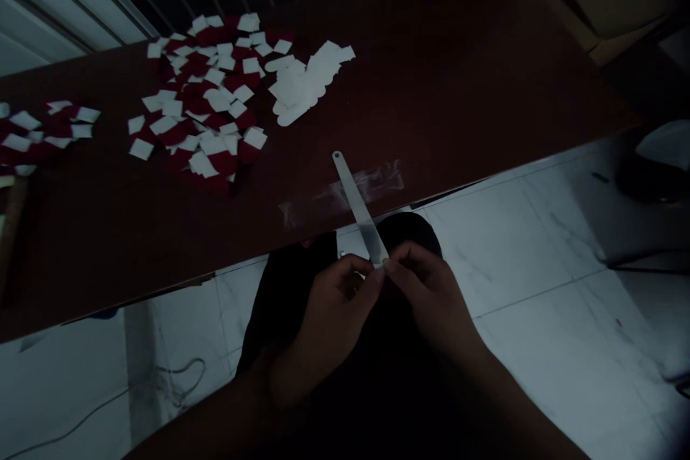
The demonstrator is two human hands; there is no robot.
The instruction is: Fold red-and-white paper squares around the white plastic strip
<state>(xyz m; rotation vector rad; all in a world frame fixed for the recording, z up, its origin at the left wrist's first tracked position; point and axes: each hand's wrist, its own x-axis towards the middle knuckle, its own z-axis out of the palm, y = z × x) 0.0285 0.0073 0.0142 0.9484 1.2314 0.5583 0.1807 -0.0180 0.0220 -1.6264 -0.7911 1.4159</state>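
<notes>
My left hand (334,323) and my right hand (431,295) meet below the table's near edge, with their fingertips pinched on the lower end of a narrow metal strip (359,208). The strip has a round hole at its far end, which rests over the dark red-brown table (431,86). Beyond it lies a heap of small white-and-red paper squares (199,100), with a smaller heap (43,133) at the far left. A stack of white scallop-edged paper cutouts (302,86) sits beside the main heap. Neither hand touches these papers.
Strips of clear tape (345,190) are stuck across the table near its edge. A cardboard box (604,0) stands at the top right, and a dark bag (647,172) sits to the right. A cable (183,374) lies on the white tile floor (528,251).
</notes>
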